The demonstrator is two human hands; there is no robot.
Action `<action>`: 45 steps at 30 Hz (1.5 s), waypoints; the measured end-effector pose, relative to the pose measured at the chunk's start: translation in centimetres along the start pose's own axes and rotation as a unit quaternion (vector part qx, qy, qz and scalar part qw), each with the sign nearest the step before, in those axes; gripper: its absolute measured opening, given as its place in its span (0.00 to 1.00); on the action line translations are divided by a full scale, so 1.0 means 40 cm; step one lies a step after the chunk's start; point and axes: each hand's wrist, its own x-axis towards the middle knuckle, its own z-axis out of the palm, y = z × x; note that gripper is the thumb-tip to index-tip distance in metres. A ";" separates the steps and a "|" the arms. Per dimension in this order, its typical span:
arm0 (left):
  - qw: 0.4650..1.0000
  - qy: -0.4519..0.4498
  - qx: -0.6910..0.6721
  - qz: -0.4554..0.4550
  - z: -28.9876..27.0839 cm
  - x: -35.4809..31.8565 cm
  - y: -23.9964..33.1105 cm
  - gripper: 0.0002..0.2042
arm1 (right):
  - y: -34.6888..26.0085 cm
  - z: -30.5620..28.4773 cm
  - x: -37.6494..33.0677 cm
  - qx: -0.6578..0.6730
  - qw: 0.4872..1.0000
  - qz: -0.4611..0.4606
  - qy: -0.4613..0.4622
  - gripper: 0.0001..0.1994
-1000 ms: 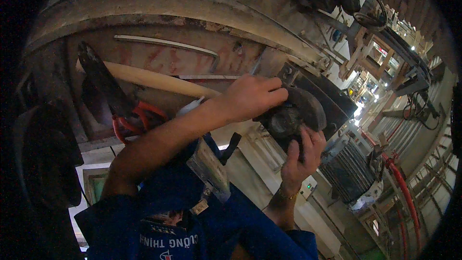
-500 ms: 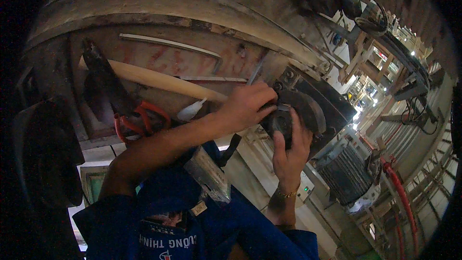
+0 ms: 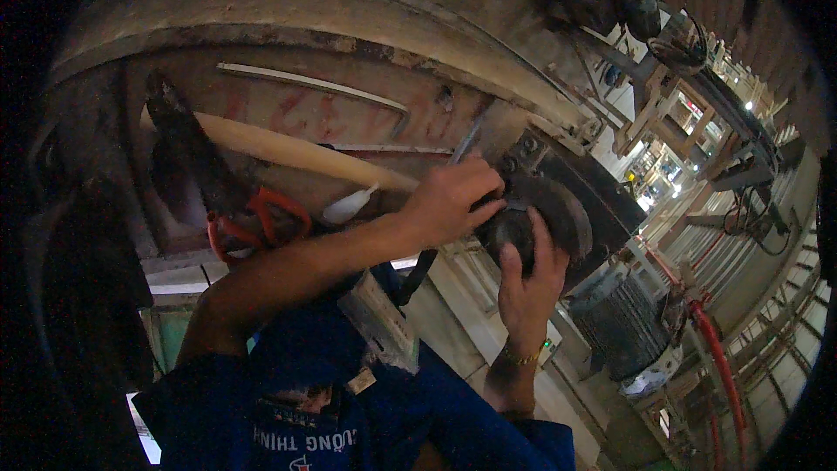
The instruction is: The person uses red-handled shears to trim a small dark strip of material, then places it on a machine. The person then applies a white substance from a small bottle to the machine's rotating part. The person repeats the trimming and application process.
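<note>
A dark metal plate is set behind a rounded dark part. Across the part the right hand is laid, thumb and fingers parted; at its left edge the left hand is curled, any grip impossible to tell.

2 grips: left grip, right grip. 1 curved dark part at 3 o'clock. 1 white bottle at 9, 2 red handles at 9, 1 wood pole at 10, 1 finned motor at 4, 1 red hose at 4, 1 bracelet at 5.
</note>
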 end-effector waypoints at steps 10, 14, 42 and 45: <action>0.988 -0.092 0.050 0.114 -0.024 0.006 -0.021 0.09 | 0.001 -0.003 0.007 -0.005 0.999 0.018 -0.026 0.22; 0.989 -0.094 0.045 0.106 -0.022 0.001 -0.021 0.11 | 0.008 -0.002 0.001 0.013 1.000 0.022 -0.017 0.22; 0.876 -0.314 0.257 -0.262 0.010 0.165 0.183 0.12 | -0.069 0.311 -0.096 0.298 0.948 -0.088 -0.063 0.16; 0.891 -0.272 0.181 -0.316 0.011 0.164 0.152 0.12 | -0.114 0.335 -0.046 0.217 0.975 -0.043 -0.037 0.20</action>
